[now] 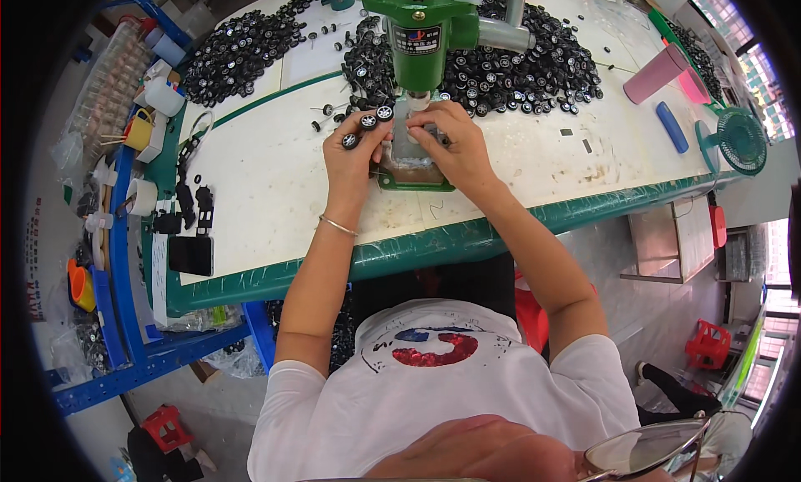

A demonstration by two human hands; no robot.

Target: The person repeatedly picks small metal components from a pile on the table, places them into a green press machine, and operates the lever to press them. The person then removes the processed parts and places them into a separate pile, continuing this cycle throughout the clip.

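My left hand (355, 148) is closed on several small black toy wheels (368, 122) with silver spoked hubs, held between thumb and fingers at the left side of a green bench press (422, 61). Across from it, my right hand (460, 144) is pinched just below the press ram (417, 100), over the metal base (410, 167). What its fingertips hold is too small to make out. A dark round piece (445, 139) shows partly at its curled fingers. Both hands are close together in front of the ram.
Heaps of black wheels (238, 57) lie at the far left and behind the press (534, 73). A pink tumbler (656, 73), a blue case (672, 128) and a small green fan (738, 142) stand right. A phone (191, 255) and black plastic parts (185, 207) lie left.
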